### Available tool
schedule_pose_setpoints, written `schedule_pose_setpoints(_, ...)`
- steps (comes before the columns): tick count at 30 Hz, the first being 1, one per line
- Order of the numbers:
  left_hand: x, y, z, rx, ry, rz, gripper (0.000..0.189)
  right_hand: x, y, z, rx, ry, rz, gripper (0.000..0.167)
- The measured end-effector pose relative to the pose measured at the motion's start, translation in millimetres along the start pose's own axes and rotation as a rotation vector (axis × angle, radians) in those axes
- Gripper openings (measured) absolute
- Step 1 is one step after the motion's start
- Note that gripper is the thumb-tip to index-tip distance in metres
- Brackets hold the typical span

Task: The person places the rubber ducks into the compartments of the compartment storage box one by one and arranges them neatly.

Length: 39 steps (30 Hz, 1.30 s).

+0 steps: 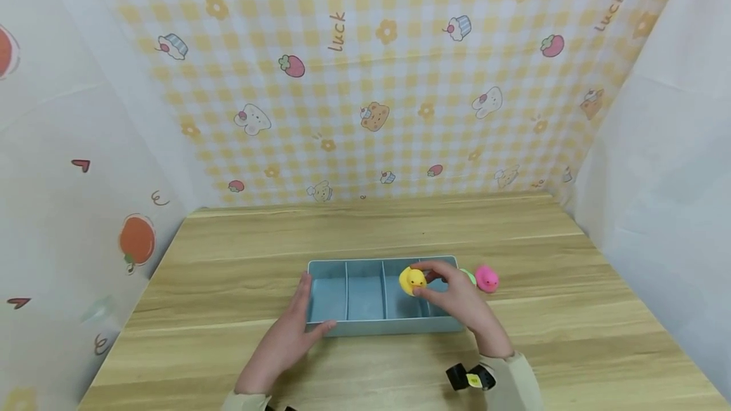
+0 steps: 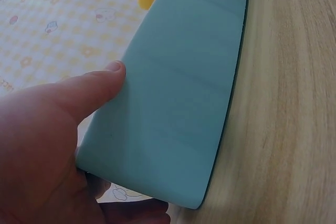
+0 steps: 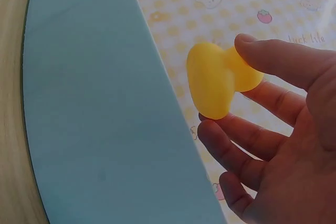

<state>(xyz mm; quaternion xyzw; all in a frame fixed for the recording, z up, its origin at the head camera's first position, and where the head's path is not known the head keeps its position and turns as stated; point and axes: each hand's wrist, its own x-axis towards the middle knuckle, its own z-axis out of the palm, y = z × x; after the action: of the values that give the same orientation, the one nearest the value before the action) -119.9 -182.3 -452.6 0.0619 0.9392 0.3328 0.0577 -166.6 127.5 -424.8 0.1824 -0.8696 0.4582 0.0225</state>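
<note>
A yellow rubber duck (image 1: pixel 412 280) is pinched between the thumb and fingers of my right hand (image 1: pixel 457 293), above the third compartment from the left of a blue divided box (image 1: pixel 385 328). In the right wrist view the duck (image 3: pixel 210 80) shows just past the box's rim. My left hand (image 1: pixel 291 332) rests against the box's left end, its thumb at the front wall and its fingers along the side. The left wrist view shows that thumb (image 2: pixel 100 85) on the front wall (image 2: pixel 168 93).
Right of the box, a pink rubber duck (image 1: pixel 487 278) sits on the wooden table (image 1: pixel 365 227). Beside it a green object (image 1: pixel 469 276) is mostly hidden by my right hand. A patterned yellow-checked cloth (image 1: pixel 354 81) hangs behind the table, with white sheets at both sides.
</note>
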Motion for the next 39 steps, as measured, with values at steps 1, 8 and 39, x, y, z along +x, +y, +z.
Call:
schedule_pose_setpoints(1,0.1,0.3,-0.2,0.003,0.000,-0.001,0.097,0.8,0,0,0.001,0.000,-0.007,0.037)
schedule_pose_setpoints(8,0.1,1.6,0.5,0.016,0.006,-0.001,0.097,6.3,-4,3,-0.021,-0.030,-0.020,0.037)
schedule_pose_setpoints(39,-0.1,1.2,0.0,0.012,0.014,-0.027,0.097,30.7,-40,42,-0.037,-0.066,-0.026,0.035)
